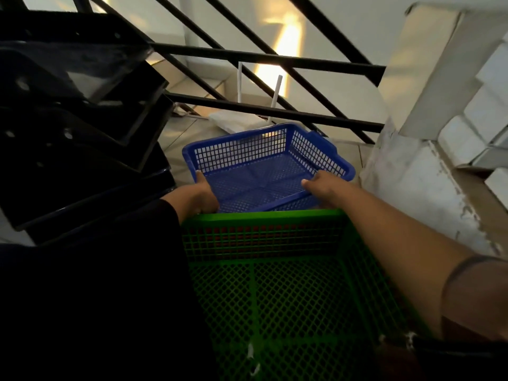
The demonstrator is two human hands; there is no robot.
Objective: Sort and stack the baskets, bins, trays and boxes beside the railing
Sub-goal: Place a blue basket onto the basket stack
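A shallow blue mesh basket is held in the middle of the view, just in front of the black railing. My left hand grips its near left corner, thumb along the rim. My right hand grips its near right rim. Below and closer to me stands a larger green mesh basket, its far rim right under the blue one's near edge. A reddish basket shows through the green mesh wall.
A leaning stack of dark blue-black bins fills the left side. White cardboard boxes are piled on the right beside a worn white wall. Beyond the railing lies a stairwell with white poles and a pale bundle.
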